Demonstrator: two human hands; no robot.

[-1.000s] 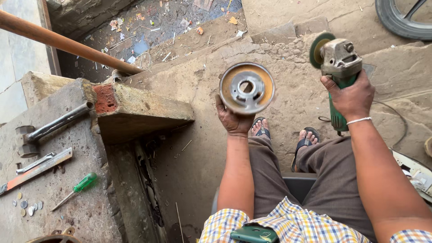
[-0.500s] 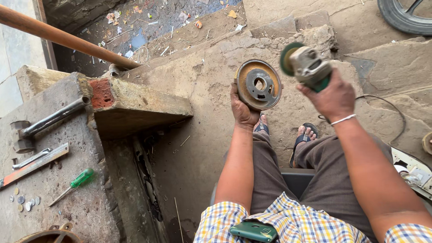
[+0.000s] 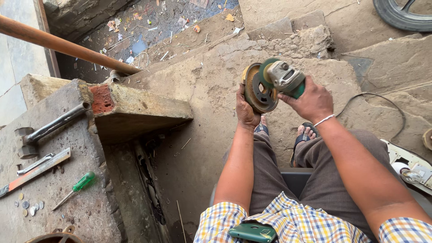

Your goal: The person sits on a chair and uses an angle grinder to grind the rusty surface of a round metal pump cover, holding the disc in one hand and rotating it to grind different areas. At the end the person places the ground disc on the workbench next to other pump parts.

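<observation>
My left hand (image 3: 246, 110) holds a round metal disc (image 3: 258, 88) upright by its lower edge, its slotted face turned to the right. My right hand (image 3: 310, 100) grips a green and grey angle grinder (image 3: 283, 77). The grinder's wheel rests against the face of the disc. Both are held out above my knees and sandalled feet (image 3: 302, 131). The grinder's black cable (image 3: 382, 103) loops over the stone floor to the right.
A concrete block (image 3: 67, 180) at the left carries a green-handled screwdriver (image 3: 76, 187), a wrench (image 3: 54, 126), a flat metal bar (image 3: 33, 170) and several coins (image 3: 29, 206). A brown pipe (image 3: 67, 47) slants overhead. A tyre (image 3: 400, 13) lies top right. A green phone (image 3: 252, 232) sits in my shirt pocket.
My right hand has swung the grinder left and down until its wheel meets the disc. My left hand has turned the disc edge-on and shifted it slightly right.
</observation>
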